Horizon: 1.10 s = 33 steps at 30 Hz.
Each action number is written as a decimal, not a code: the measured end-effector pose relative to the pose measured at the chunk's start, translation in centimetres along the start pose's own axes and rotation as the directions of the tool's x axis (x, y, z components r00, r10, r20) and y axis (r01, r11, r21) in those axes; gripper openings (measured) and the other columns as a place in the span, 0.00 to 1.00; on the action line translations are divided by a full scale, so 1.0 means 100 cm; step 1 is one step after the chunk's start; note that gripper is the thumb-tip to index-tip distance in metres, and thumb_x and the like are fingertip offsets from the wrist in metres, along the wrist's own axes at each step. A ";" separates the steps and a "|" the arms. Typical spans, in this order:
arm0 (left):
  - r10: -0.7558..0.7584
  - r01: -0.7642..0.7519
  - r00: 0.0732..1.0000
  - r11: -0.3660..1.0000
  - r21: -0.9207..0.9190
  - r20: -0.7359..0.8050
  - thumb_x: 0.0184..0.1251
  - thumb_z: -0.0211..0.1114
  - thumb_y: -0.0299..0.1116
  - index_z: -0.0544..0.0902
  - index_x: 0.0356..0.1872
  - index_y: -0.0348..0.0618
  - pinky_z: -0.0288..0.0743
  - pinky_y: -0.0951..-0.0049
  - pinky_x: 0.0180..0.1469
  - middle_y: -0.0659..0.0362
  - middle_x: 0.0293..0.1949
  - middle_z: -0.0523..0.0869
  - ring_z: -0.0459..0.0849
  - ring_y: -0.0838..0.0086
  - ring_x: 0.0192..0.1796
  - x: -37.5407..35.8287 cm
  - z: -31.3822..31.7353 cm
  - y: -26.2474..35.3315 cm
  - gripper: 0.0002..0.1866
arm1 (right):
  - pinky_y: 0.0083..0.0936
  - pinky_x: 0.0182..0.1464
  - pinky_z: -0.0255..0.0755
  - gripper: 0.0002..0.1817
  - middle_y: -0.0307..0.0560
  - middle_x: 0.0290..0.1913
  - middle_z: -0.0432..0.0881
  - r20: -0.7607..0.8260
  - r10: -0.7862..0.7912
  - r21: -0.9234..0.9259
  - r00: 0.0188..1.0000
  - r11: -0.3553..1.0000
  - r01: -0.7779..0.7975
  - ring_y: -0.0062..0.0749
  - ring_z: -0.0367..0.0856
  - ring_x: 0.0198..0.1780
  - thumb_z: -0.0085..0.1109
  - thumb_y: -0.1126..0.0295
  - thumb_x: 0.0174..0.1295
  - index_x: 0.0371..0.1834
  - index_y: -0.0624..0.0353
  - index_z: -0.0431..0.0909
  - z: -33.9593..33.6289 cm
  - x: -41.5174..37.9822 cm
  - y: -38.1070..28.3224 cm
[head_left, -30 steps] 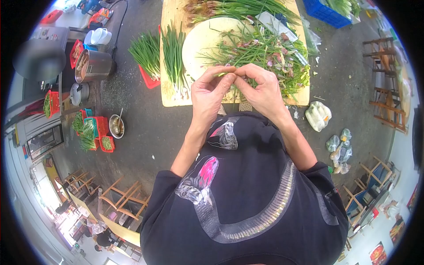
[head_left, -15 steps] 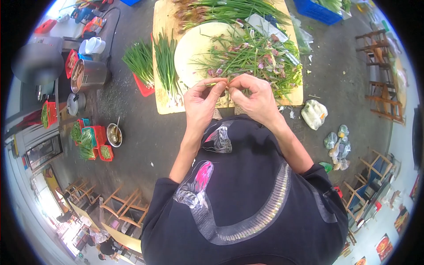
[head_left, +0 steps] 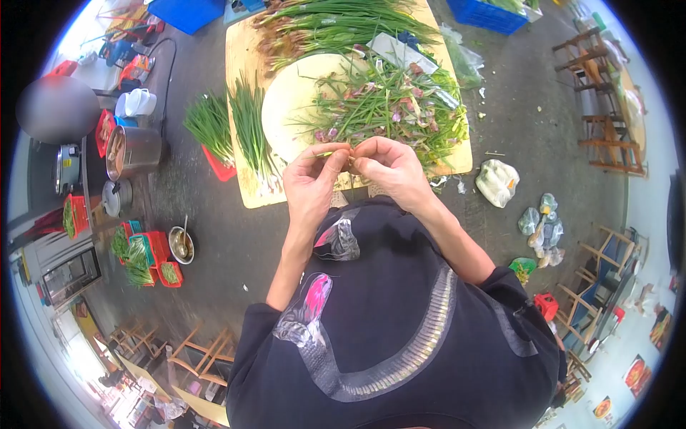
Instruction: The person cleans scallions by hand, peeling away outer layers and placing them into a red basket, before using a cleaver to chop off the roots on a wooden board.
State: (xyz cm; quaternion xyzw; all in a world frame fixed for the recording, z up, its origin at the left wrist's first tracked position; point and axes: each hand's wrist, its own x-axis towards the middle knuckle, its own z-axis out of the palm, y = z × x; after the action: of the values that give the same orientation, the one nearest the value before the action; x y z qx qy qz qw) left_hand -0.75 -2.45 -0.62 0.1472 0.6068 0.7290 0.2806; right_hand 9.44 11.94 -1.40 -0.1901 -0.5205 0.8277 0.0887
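Note:
My left hand (head_left: 312, 184) and my right hand (head_left: 395, 174) meet fingertip to fingertip at the table's near edge. Both are pinched on a small green stem (head_left: 326, 153), most of it hidden by the fingers. Just beyond them a tangled heap of green and purplish trimmings (head_left: 400, 104) covers the right part of the wooden table (head_left: 251, 187). A round pale board (head_left: 286, 107) lies partly under the heap. Left of the board is a bunch of trimmed green onions (head_left: 250, 121). Untrimmed onions with brown roots (head_left: 336, 28) lie across the far side.
Another onion bunch (head_left: 207, 129) stands in a red basket (head_left: 220, 166) left of the table. A white sack (head_left: 497, 182) and plastic bags (head_left: 547, 232) are on the floor to the right. Farther left are a steel pot (head_left: 134, 151) and a metal bowl (head_left: 181, 245).
The view has shifted, so the table and floor objects appear slightly displaced. Both hands stay pinched together, a little farther left and lower in the picture.

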 end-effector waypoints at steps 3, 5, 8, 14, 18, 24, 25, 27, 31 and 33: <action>-0.007 0.007 1.000 1.000 0.002 0.001 0.77 0.71 0.27 0.90 0.51 0.35 0.83 0.76 0.48 0.57 0.42 0.93 0.88 0.79 0.41 0.000 0.003 0.003 0.08 | 0.23 0.53 0.81 0.07 0.40 0.45 0.88 0.015 0.027 0.084 1.000 0.996 -0.028 0.22 0.86 0.46 0.66 0.74 0.72 0.48 0.64 0.83 -0.003 0.001 -0.002; -0.012 0.012 1.000 1.000 -0.004 0.010 0.77 0.71 0.27 0.90 0.51 0.35 0.83 0.76 0.49 0.57 0.42 0.93 0.88 0.78 0.41 0.000 0.003 0.003 0.08 | 0.23 0.53 0.81 0.06 0.40 0.45 0.87 0.025 0.040 0.136 0.999 0.990 -0.043 0.23 0.87 0.45 0.66 0.74 0.72 0.48 0.63 0.83 -0.003 0.000 -0.002; 0.009 -0.008 0.999 0.999 -0.040 0.044 0.76 0.71 0.24 0.90 0.51 0.35 0.83 0.77 0.48 0.57 0.41 0.94 0.89 0.79 0.41 0.001 0.003 0.002 0.08 | 0.23 0.53 0.81 0.06 0.39 0.41 0.87 0.035 0.065 0.208 0.997 0.976 -0.071 0.22 0.86 0.44 0.66 0.73 0.71 0.47 0.63 0.83 -0.004 -0.001 -0.001; -0.005 0.008 1.000 0.996 -0.094 0.024 0.75 0.71 0.23 0.89 0.51 0.35 0.85 0.76 0.49 0.58 0.42 0.93 0.89 0.79 0.42 0.000 0.008 0.000 0.08 | 0.23 0.53 0.81 0.04 0.40 0.42 0.87 -0.013 -0.023 0.214 1.000 0.976 0.025 0.23 0.86 0.45 0.67 0.75 0.71 0.45 0.62 0.82 0.001 0.002 0.000; 0.016 -0.016 1.000 0.992 -0.127 -0.001 0.75 0.72 0.23 0.89 0.50 0.35 0.84 0.76 0.51 0.58 0.43 0.93 0.88 0.80 0.44 0.001 0.006 -0.012 0.07 | 0.24 0.53 0.81 0.04 0.40 0.43 0.87 -0.067 -0.158 0.071 0.985 0.984 0.163 0.22 0.86 0.46 0.67 0.78 0.71 0.45 0.62 0.82 0.006 0.002 0.003; 0.148 -0.148 0.989 0.989 -0.012 -0.027 0.74 0.72 0.21 0.89 0.49 0.34 0.82 0.78 0.53 0.59 0.45 0.92 0.88 0.80 0.47 -0.002 0.013 -0.013 0.06 | 0.28 0.56 0.83 0.03 0.42 0.44 0.88 -0.059 0.015 0.381 0.998 0.924 0.009 0.25 0.88 0.47 0.66 0.77 0.71 0.45 0.61 0.83 0.004 0.006 0.002; 0.171 -0.170 0.985 0.985 0.022 -0.032 0.74 0.72 0.21 0.89 0.49 0.34 0.82 0.78 0.53 0.59 0.46 0.91 0.88 0.80 0.48 -0.002 0.013 -0.015 0.07 | 0.29 0.57 0.84 0.03 0.42 0.45 0.88 -0.037 0.061 0.469 0.997 0.882 -0.037 0.26 0.88 0.47 0.66 0.77 0.71 0.45 0.60 0.83 0.002 0.008 0.003; 0.162 -0.160 0.986 0.986 0.052 -0.037 0.74 0.72 0.21 0.89 0.49 0.33 0.82 0.78 0.53 0.59 0.47 0.91 0.88 0.79 0.48 -0.003 0.012 -0.014 0.07 | 0.36 0.62 0.83 0.02 0.45 0.46 0.89 0.012 0.094 0.511 0.995 0.855 -0.087 0.31 0.88 0.50 0.63 0.77 0.71 0.43 0.60 0.83 -0.001 0.010 0.007; 0.152 -0.151 0.988 0.988 0.024 -0.010 0.73 0.72 0.21 0.89 0.49 0.33 0.82 0.77 0.53 0.58 0.47 0.91 0.88 0.79 0.48 -0.003 0.011 -0.012 0.07 | 0.42 0.68 0.78 0.03 0.48 0.50 0.90 0.079 0.125 0.582 0.989 0.800 -0.147 0.35 0.88 0.54 0.61 0.77 0.71 0.42 0.61 0.85 -0.003 0.008 0.001; 0.132 -0.132 0.991 0.991 0.007 0.017 0.74 0.72 0.22 0.90 0.50 0.33 0.82 0.78 0.53 0.58 0.48 0.91 0.88 0.79 0.48 -0.002 0.007 -0.015 0.08 | 0.42 0.68 0.78 0.04 0.49 0.51 0.91 0.085 0.133 0.548 0.987 0.822 -0.158 0.35 0.88 0.55 0.61 0.76 0.71 0.43 0.61 0.85 -0.004 0.010 0.001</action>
State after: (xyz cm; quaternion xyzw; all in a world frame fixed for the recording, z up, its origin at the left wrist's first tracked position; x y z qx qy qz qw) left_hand 0.16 -1.89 -1.86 0.1943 0.5963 0.7422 0.2364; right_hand 8.72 12.55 -1.85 -0.1776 -0.2451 0.9509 0.0651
